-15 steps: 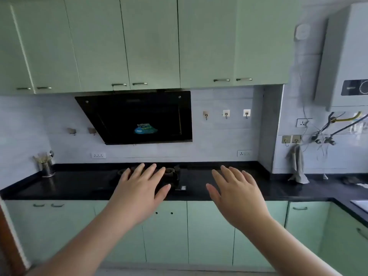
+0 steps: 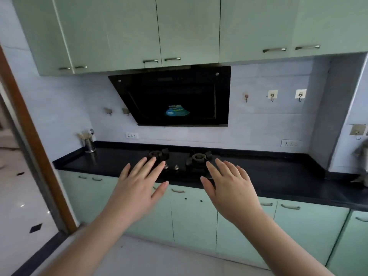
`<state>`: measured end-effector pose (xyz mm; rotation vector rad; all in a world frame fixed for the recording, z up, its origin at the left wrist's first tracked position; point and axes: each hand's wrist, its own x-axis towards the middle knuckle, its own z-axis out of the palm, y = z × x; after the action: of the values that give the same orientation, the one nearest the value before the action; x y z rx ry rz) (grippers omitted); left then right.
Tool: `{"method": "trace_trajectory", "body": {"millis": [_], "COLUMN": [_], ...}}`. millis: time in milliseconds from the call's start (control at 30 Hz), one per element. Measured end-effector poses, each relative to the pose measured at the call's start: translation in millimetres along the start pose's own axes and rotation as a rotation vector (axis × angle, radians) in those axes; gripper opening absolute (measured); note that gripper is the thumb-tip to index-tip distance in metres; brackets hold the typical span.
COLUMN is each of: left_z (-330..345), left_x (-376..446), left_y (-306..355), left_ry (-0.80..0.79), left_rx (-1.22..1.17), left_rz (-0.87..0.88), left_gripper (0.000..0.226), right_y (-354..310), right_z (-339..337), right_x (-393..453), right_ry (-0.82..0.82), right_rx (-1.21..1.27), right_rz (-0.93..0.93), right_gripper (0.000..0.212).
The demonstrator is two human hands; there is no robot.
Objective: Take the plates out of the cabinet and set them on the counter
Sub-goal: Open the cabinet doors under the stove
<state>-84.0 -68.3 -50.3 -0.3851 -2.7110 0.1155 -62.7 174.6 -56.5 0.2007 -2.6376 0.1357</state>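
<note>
Door frame: brown wood, seen at the far left, running down to the floor.

Utensil holder: metal cup with utensils, stood at the back left corner of the counter, against the wall.

Upper cabinets: pale green, all doors closed, mounted in a row above the counter, well above both hands. No plates are seen; whether any are inside cannot be told.

Left hand: held out palm down, fingers straight and spread, nothing held. It is seen in front of the counter's front edge, its fingertips overlapping the left burner.

Range hood: black, slanted, fixed under the upper cabinets above the hob; a blue sticker is borne on its glass.

Hob: two burners set into the black counter near its middle; the right burner is seen between the two hands.

Right hand: held out palm down, fingers straight and spread, nothing held, well apart from the left hand.

Lower cabinets: pale green, doors closed, set below the counter's front edge, behind both forearms.

Wall hooks: three, stuck to the tiles right of the hood.

Socket: fitted low on the wall above the counter's back edge, at the right.
</note>
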Motion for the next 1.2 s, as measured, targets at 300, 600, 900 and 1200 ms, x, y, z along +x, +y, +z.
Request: {"method": "trace_trajectory", "body": {"millis": [300, 600, 900, 1200], "left_z": [71.8, 137.1, 230.0, 312.2], "left_x": [15.6, 68.9, 159.8, 249.6], "left_y": [-132.0, -194.1, -182.6, -171.6], "left_ry": [-0.075, -0.145, -0.195, -0.278], "left_rx": [0.004, 0.035, -0.004, -0.04], "left_rz": [-0.043, 0.064, 0.14, 0.125], "left_gripper": [0.085, 0.079, 0.074, 0.071], "right_y": [-86.6, -117.5, -68.2, -29.0], "right_z": [85.5, 166.2, 239.9, 335.6], "right_x": [87.2, 141.4, 204.7, 289.8], "right_ry": [-0.101, -0.218, -0.327, -0.426], "right_rx": [-0.006, 0.024, -0.026, 0.028], "right_rz": [-0.088, -0.128, -0.19, -0.215], "right_gripper": [0.062, 0.06, 0.062, 0.062]}}
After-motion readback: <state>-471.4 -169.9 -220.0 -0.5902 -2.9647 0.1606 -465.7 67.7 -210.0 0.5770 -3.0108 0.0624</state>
